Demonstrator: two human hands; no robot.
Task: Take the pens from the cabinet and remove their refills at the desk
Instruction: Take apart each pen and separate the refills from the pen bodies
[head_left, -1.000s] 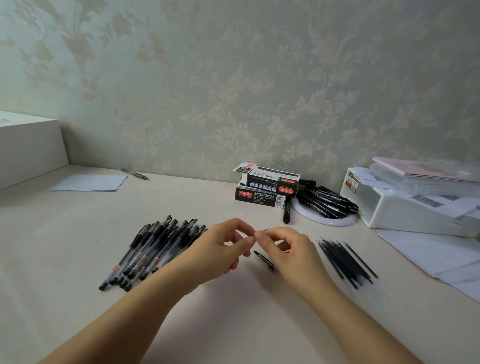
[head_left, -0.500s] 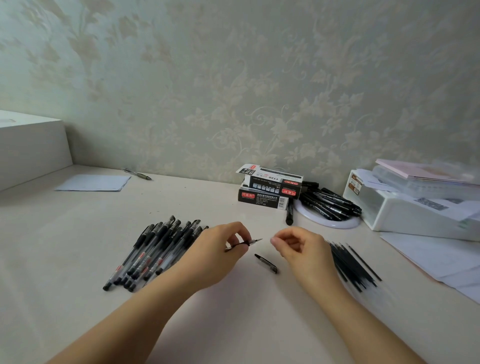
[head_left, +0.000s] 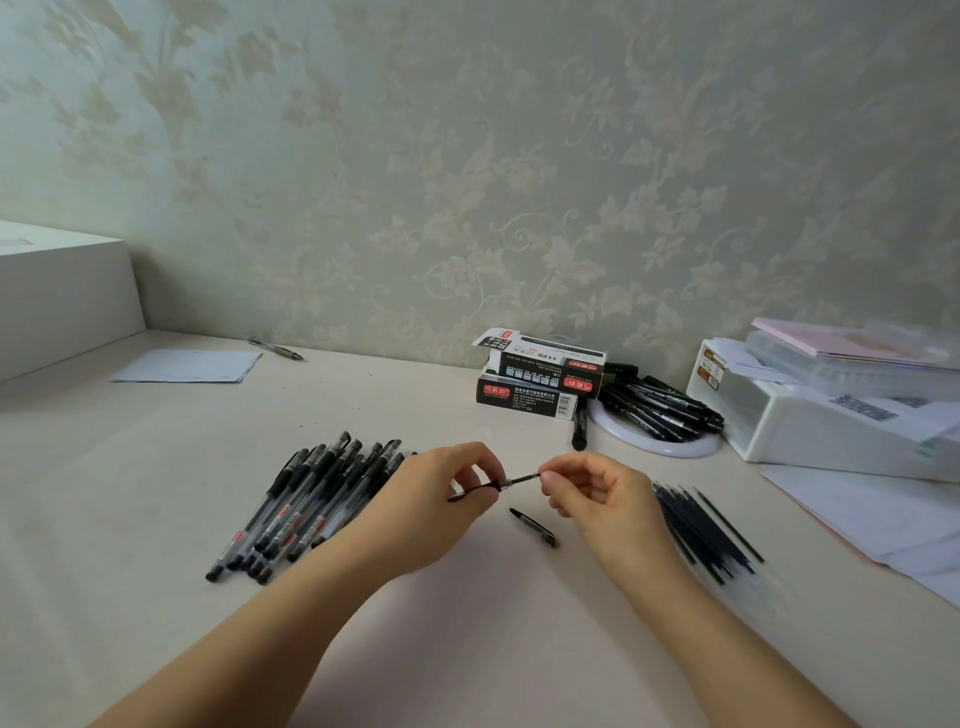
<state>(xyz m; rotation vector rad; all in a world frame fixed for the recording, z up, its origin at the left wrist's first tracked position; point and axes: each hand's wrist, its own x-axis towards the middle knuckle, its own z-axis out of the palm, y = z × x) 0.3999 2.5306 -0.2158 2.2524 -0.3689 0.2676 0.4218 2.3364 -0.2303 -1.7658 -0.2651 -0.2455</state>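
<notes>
I see both hands above the middle of the desk, close to each other. My left hand has its fingers curled around a pen, which lies almost level and points to the right. My right hand pinches the refill between thumb and first finger at the open end of the pen; a short part of the refill shows between the two hands. Just below them a small black cap lies on the desk, touching nothing.

Left of the left hand there is a row of pens, side by side and slanted, partly hidden by my wrist. Right of the right hand a bundle of refills lies on the desk; it looks a little blurred.

Near the back edge, by the wall, two boxes are stacked, and beside them black markers are heaped on a white round plate. A white container with papers stands toward the right edge. Toward the back left a sheet and one lone pen lie near the wall.
</notes>
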